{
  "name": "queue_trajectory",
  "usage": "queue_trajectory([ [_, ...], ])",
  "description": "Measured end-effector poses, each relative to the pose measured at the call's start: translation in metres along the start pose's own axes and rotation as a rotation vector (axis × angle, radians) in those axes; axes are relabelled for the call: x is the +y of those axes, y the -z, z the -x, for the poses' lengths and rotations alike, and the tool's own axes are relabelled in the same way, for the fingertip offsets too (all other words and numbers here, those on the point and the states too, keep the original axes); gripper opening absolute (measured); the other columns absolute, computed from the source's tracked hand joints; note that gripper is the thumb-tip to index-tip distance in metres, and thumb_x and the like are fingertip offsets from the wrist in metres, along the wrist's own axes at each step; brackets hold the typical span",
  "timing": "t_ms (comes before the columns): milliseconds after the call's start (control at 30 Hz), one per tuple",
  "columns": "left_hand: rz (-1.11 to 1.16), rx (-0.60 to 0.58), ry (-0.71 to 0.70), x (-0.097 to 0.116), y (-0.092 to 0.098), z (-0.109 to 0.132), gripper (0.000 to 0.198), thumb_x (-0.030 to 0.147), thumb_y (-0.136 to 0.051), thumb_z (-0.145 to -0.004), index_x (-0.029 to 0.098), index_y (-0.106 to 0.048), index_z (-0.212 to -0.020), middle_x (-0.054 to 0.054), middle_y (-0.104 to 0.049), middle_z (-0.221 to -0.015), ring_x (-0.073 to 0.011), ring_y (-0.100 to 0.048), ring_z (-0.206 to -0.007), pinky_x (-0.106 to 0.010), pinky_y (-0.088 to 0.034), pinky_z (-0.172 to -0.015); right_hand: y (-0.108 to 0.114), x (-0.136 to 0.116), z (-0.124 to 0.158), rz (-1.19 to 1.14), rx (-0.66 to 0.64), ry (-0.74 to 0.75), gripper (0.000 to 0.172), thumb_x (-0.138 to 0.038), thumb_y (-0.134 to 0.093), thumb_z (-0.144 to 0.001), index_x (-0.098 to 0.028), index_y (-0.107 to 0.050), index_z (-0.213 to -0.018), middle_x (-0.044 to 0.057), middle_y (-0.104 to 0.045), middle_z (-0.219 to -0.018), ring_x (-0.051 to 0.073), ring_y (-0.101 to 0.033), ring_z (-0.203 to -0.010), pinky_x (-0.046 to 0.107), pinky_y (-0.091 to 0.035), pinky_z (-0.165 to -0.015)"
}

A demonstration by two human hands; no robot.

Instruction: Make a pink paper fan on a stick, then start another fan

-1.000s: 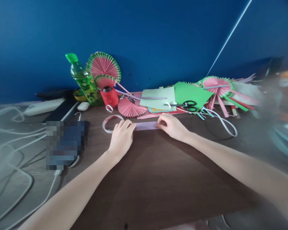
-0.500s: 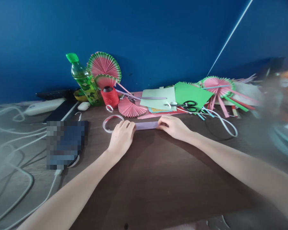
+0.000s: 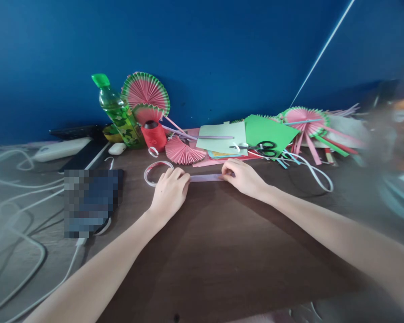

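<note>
Head view: lilac paper strip (image 3: 206,178) on a dark brown counter (image 3: 222,251)

From where I stand, the strip lies crosswise on the counter, just in front of a row of craft bits along the wall. The left hand (image 3: 171,190) has its fingers bent and closed over the strip's left end, its thumb mostly hidden. The right hand (image 3: 240,176) pinches the other end between thumb and curled fingers. Only the middle of the strip shows between them.

The counter is smooth and plain in front of the hands, looking greyer at the left, where white cables (image 3: 42,251) loop about. One runs to a dark device (image 3: 94,199) whose face is blurred over. A tape roll (image 3: 146,175) lies just beside the left hand.

Behind stands a deep blue wall (image 3: 205,45), with a thin white line (image 3: 323,51) slanting down it at the right. Near its foot are a tilted green bottle (image 3: 116,112), a red spool (image 3: 154,136) and a pink-and-green pleated fan (image 3: 146,87). Further right, black-handled scissors (image 3: 253,147) lie across pale paper (image 3: 215,146) and green paper (image 3: 265,132), beside a pleated rosette (image 3: 301,115). The far right is too blurred to make out.
</note>
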State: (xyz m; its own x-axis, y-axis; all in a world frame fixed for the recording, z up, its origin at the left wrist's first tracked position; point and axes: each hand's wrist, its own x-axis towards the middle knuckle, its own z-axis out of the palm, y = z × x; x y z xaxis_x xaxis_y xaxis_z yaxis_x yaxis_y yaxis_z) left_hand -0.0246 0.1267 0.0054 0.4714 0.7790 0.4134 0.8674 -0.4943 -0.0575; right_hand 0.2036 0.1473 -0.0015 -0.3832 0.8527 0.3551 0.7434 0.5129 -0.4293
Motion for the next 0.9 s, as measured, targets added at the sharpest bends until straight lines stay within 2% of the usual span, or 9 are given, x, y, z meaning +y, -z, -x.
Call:
queue_trajectory([
  [200, -0.001, 0.004, -0.021, -0.001, 0.001, 0.000, 0.021, 0.018, -0.040, -0.087, 0.017, -0.059, -0.077, -0.006, -0.059, -0.078, -0.0190, -0.051, -0.077, -0.030, -0.042, -0.069, 0.004, 0.003, 0.002, -0.035, -0.062, 0.047, 0.010, -0.020, -0.057, -0.079, -0.018, -0.052, -0.072, 0.000, -0.053, -0.070, 0.012, -0.047, -0.064, 0.025, -0.035, -0.060],
  [333, -0.048, -0.010, -0.015, 0.001, 0.003, 0.001, 0.018, 0.018, -0.041, -0.087, 0.016, -0.058, -0.085, -0.006, -0.060, -0.081, -0.0192, -0.052, -0.079, -0.030, -0.042, -0.067, 0.009, 0.008, 0.000, -0.109, -0.119, 0.078, 0.011, -0.026, -0.060, -0.078, -0.018, -0.054, -0.075, 0.000, -0.054, -0.071, 0.011, -0.049, -0.063, 0.025, -0.037, -0.060],
  [467, -0.075, -0.022, -0.030, 0.001, 0.003, 0.000, 0.021, 0.021, -0.038, -0.089, 0.017, -0.058, -0.083, -0.006, -0.059, -0.081, -0.0185, -0.052, -0.078, -0.029, -0.041, -0.066, 0.010, 0.010, 0.000, -0.111, -0.126, 0.077, 0.009, -0.025, -0.057, -0.080, -0.018, -0.053, -0.077, 0.000, -0.055, -0.072, 0.011, -0.048, -0.062, 0.025, -0.036, -0.059],
  [633, -0.035, -0.021, -0.036, -0.001, 0.003, 0.000, 0.021, 0.019, -0.039, -0.088, 0.017, -0.058, -0.082, -0.005, -0.060, -0.080, -0.0188, -0.053, -0.078, -0.031, -0.041, -0.069, 0.011, 0.008, 0.000, -0.092, -0.163, 0.105, 0.010, -0.023, -0.053, -0.083, -0.018, -0.053, -0.076, 0.002, -0.056, -0.076, 0.012, -0.049, -0.067, 0.026, -0.037, -0.063],
  [900, -0.029, -0.032, 0.034, 0.000, 0.003, -0.003, 0.019, 0.015, -0.038, -0.087, 0.018, -0.056, -0.081, -0.005, -0.062, -0.076, -0.0196, -0.054, -0.076, -0.033, -0.038, -0.068, 0.008, 0.012, -0.007, -0.047, -0.153, 0.147, 0.015, -0.020, -0.045, -0.087, -0.018, -0.055, -0.076, 0.004, -0.057, -0.080, 0.017, -0.052, -0.079, 0.031, -0.040, -0.072],
])
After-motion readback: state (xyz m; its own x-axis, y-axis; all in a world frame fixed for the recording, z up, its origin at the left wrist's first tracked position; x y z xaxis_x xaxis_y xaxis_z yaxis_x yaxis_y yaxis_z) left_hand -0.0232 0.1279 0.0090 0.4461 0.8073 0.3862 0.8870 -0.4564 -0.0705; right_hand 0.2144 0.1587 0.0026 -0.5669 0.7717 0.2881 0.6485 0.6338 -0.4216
